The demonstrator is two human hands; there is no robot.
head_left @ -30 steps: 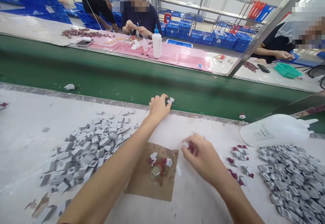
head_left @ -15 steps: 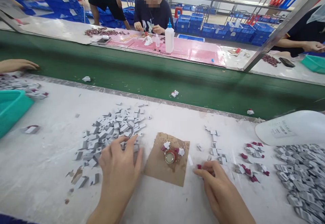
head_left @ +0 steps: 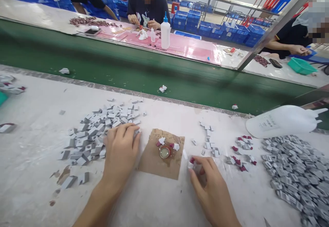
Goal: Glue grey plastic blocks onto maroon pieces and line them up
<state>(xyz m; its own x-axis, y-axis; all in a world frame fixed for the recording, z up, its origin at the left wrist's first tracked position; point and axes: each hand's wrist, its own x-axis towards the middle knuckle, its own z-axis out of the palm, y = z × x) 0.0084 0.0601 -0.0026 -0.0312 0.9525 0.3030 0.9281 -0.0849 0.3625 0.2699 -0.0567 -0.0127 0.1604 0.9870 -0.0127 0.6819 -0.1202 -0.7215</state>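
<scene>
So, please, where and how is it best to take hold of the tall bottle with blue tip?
Probably around the middle of the tall bottle, coming from the right: it stands upright, and the small bottle is close on its left.

Left hand [head_left: 122,150]: palm down, fingers curled | Right hand [head_left: 210,182]: fingers bent, thumb opposed

Grey blocks [head_left: 89,134], brown cardboard [head_left: 154,165], green belt [head_left: 108,79], pink mat [head_left: 185,50], seemingly black-lettered.
</scene>
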